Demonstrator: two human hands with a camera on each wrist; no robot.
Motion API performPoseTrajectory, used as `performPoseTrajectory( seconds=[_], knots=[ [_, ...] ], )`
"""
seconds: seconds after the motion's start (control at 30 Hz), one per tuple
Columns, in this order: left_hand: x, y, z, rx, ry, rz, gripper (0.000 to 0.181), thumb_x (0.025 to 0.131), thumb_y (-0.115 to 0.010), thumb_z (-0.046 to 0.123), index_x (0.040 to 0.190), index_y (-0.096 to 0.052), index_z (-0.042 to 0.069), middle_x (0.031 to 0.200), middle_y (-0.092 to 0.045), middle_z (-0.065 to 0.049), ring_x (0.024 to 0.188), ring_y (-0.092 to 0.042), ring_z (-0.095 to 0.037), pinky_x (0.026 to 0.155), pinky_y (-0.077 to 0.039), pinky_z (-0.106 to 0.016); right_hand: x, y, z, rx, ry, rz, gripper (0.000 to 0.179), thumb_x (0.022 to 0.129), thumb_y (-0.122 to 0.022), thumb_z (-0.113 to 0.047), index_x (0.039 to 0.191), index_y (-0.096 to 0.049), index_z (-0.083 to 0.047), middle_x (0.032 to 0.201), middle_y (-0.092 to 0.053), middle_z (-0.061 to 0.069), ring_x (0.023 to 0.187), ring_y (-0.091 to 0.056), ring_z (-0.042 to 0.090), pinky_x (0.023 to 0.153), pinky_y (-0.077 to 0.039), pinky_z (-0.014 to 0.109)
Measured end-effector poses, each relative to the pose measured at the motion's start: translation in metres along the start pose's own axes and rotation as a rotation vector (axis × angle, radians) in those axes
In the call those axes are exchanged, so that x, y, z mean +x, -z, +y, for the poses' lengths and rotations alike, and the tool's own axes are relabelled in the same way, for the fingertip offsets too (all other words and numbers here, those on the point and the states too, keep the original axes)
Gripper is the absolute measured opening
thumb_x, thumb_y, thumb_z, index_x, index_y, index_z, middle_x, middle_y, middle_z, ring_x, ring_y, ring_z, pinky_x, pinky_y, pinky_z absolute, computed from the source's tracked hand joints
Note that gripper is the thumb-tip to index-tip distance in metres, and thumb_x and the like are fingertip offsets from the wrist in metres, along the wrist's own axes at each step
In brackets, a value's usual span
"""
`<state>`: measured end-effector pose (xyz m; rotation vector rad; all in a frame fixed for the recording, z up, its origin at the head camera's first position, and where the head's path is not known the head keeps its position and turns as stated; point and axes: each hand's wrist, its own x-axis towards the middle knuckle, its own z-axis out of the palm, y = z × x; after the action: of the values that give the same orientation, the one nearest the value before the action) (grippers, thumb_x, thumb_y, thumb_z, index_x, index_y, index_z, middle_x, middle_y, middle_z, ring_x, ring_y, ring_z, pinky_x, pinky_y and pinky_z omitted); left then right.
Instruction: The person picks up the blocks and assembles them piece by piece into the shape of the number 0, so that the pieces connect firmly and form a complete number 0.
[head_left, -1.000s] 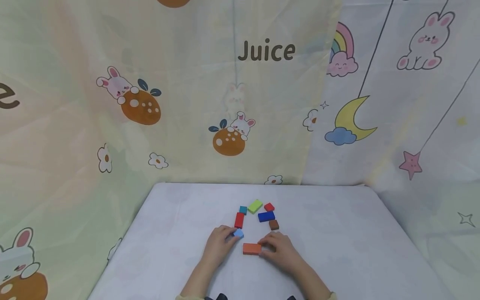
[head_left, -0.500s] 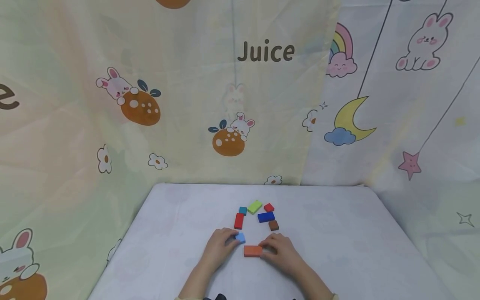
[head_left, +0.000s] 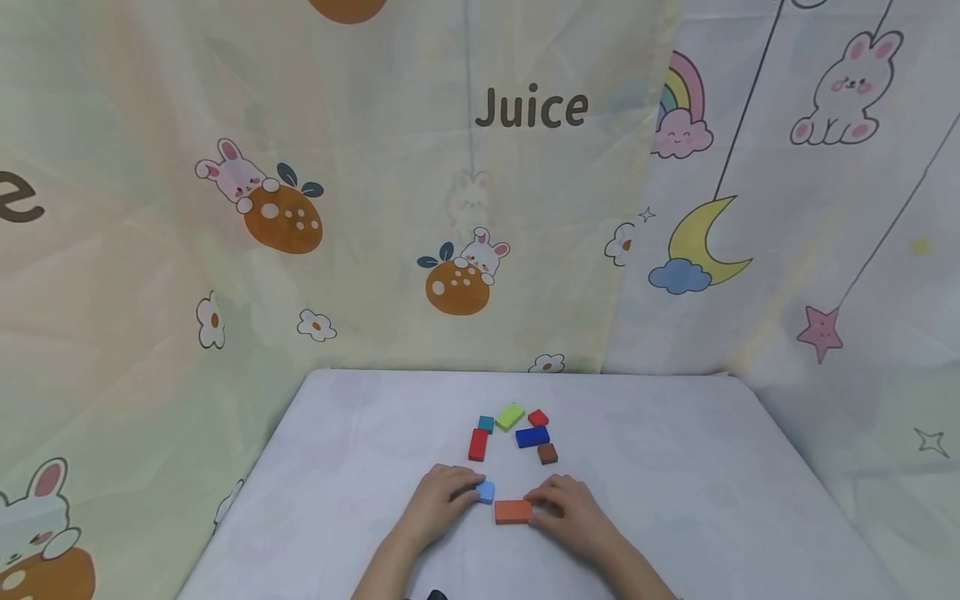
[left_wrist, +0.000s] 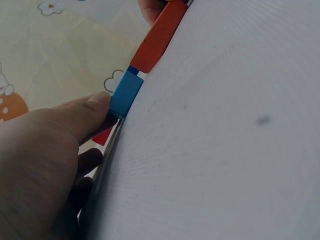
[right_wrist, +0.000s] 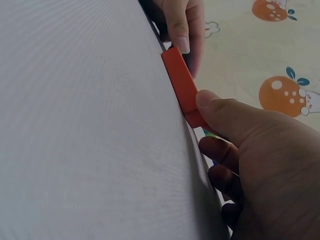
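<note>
In the head view my left hand (head_left: 442,502) pinches a small light blue block (head_left: 486,492) between thumb and fingers, low on the table. My right hand (head_left: 570,517) grips the right end of a longer orange block (head_left: 513,512), which lies flat just right of the blue one. The left wrist view shows the thumb against the blue block (left_wrist: 126,94), with the orange block (left_wrist: 159,39) beyond it. From the right wrist, the thumb presses the orange block's (right_wrist: 181,80) near end, and the left hand (right_wrist: 182,25) appears behind its far end.
Farther back on the white table (head_left: 360,467) lie a red block (head_left: 477,445), a teal block (head_left: 486,424), a lime green block (head_left: 510,417), a small red block (head_left: 537,417), a dark blue block (head_left: 532,437) and a brown block (head_left: 547,453). A printed curtain (head_left: 375,317) hangs behind.
The light blue block has moved toward the person and slightly right with my left hand, away from the red block. The orange block has slid slightly right and nearer with my right hand.
</note>
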<state>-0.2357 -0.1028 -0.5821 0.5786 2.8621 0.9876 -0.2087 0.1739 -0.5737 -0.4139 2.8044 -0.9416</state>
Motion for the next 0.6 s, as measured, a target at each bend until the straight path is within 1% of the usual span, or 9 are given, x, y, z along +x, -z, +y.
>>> performPoseTrajectory(
  seconds=[0.2,0.37,0.6],
  knots=[
    [-0.0003,-0.0013,-0.0013,0.020,-0.003,-0.015,0.033,0.097,-0.057,0.047,0.130,-0.060,0.046,0.128,-0.064,0.020,0.121,-0.052,-0.012,0.101,-0.048,-0.045,0.0007,-0.0017,0.0015,-0.002,-0.003,-0.006,0.027,0.085,-0.072,-0.048,0.110,-0.070,-0.038,0.094,-0.056,-0.017,0.090,-0.045,0.009,0.074,-0.041,0.027],
    [-0.0006,-0.0015,-0.0021,0.023,-0.011,-0.029,0.032,0.097,-0.055,0.049,0.129,-0.060,0.048,0.127,-0.063,0.021,0.121,-0.051,-0.011,0.102,-0.047,-0.046,0.0016,-0.0013,0.0027,-0.011,0.004,-0.001,0.027,0.086,-0.071,-0.051,0.111,-0.070,-0.040,0.095,-0.055,-0.018,0.089,-0.045,0.008,0.074,-0.040,0.026],
    [-0.0026,0.0009,0.0012,0.020,-0.021,-0.031,0.032,0.096,-0.057,0.049,0.128,-0.062,0.047,0.126,-0.064,0.020,0.120,-0.052,-0.012,0.100,-0.047,-0.047,0.0012,0.0006,0.0019,-0.011,0.021,0.001,0.027,0.086,-0.070,-0.051,0.110,-0.070,-0.040,0.096,-0.056,-0.019,0.090,-0.045,0.008,0.075,-0.040,0.027]
  ],
)
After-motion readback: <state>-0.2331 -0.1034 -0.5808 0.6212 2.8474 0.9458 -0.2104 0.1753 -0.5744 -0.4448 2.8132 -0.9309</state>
